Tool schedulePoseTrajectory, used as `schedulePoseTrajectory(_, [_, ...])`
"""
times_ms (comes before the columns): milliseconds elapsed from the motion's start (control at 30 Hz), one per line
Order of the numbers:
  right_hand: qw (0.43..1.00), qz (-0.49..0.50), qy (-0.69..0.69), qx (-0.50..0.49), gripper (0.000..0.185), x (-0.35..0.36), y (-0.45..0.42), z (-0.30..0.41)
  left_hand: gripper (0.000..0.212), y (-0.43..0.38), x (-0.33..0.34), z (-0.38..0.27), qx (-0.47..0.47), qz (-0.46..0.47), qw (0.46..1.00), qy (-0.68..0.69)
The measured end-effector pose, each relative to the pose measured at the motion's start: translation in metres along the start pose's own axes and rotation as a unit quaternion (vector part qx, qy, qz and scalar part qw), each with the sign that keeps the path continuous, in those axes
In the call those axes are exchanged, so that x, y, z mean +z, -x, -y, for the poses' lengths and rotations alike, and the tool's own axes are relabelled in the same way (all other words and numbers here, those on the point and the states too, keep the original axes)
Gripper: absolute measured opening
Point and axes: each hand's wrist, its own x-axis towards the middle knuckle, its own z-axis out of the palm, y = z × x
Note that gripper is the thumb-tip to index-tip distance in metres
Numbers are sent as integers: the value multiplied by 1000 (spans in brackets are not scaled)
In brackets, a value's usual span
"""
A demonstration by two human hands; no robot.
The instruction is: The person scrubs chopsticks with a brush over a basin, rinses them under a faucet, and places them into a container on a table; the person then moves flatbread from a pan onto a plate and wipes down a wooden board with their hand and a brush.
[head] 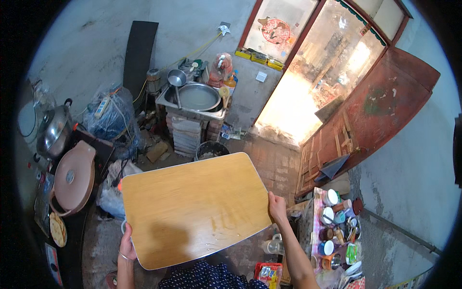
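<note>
A wood-grain tabletop board [191, 202] with rounded corners and a pale rim is held up in front of my body. My left hand [127, 244] grips its left edge near the lower corner. On the right edge, my right hand [277, 206] has hold of it, with the thumb at the rim and the other fingers hidden behind. A few wet-looking streaks mark the board's lower right, and a shadow falls on its lower left. Whatever is under the board cannot be seen.
Ahead stands a steel sink [225, 113] holding a large metal basin [198, 96], with a bucket [212, 149] below. At left are a pinkish lidded pan [72, 180] and flatbread [57, 229]. Jars crowd a table [317, 197] at right. A red door [389, 90] stands open.
</note>
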Motion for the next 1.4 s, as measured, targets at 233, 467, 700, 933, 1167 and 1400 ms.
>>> schedulePoseTrajectory(233, [1000, 4, -16, 23, 46, -9, -158, -37, 49, -132, 59, 7, 43, -1, 995, -88])
schedulePoseTrajectory(467, [991, 111, 16, -70, 47, 5, -333, 19, 48, -195, 129, 50, 119, -123, 985, 4])
schedulePoseTrajectory(700, [934, 329, -127, -54, 47, 77, -472, 74, 49, -241, 172, 70, 224, -205, 950, 65])
schedulePoseTrajectory(933, [915, 353, -193, -39, 35, 148, -564, 78, 46, -339, 169, 73, 271, -241, 927, 102])
schedulePoseTrajectory(1167, [945, 323, -58, 2, 37, 161, -685, 75, 46, -457, 166, 84, 242, -232, 937, 95])
schedulePoseTrajectory(1400, [930, 357, 77, 40, 56, 152, -801, 63, 45, -582, 209, 95, 204, -247, 936, 144])
